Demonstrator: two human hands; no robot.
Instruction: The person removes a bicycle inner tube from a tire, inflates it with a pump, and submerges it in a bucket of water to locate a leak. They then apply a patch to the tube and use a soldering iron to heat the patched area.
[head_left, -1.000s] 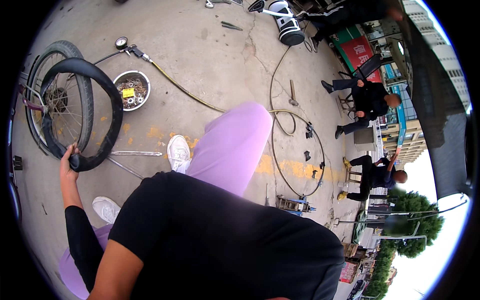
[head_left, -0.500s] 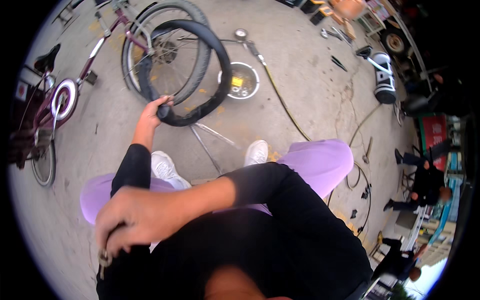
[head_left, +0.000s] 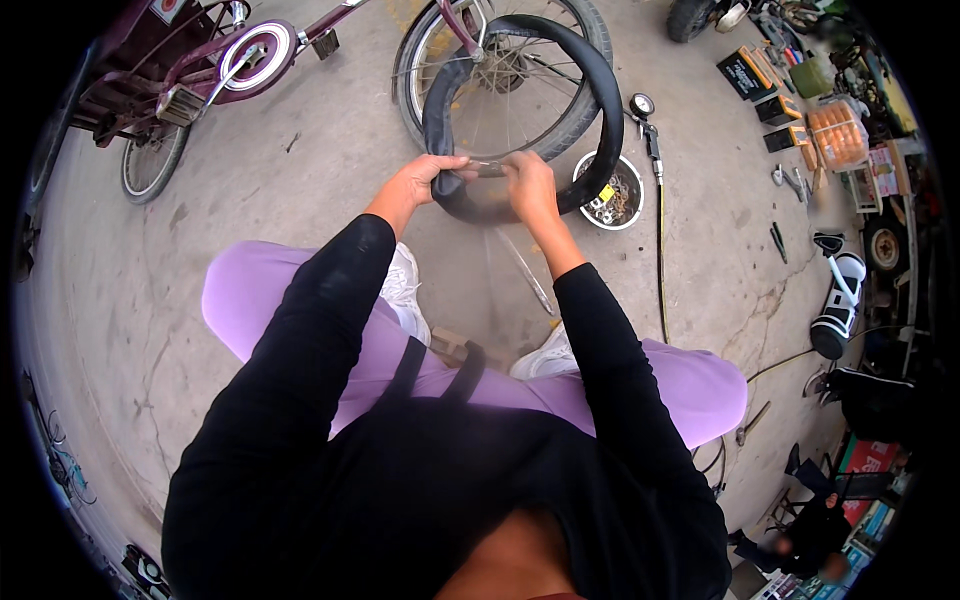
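Note:
A black inner tube [head_left: 607, 110] hangs in a ring in front of the spoked bicycle wheel [head_left: 410, 95]. My left hand [head_left: 418, 188] is closed around the tube's near side. Opposite it, my right hand [head_left: 532, 190] pinches with its fingers at the same stretch of tube. Between the two hands shows a small, blurred metal piece [head_left: 487, 168], its near end at the right fingertips. Its exact kind is too small to tell.
A white-rimmed bowl [head_left: 632, 213] of small parts stands right of the tube, beside a pressure gauge [head_left: 642, 104] with an air hose [head_left: 661, 250]. A maroon cycle frame [head_left: 270, 85] is at upper left. Pliers [head_left: 778, 242] and a white self-balancing scooter [head_left: 840, 300] lie farther right.
My right hand, with a small metal piece, has moved from low at the left up to the tube beside my left hand. The view has shifted, so the wheel now sits farther right.

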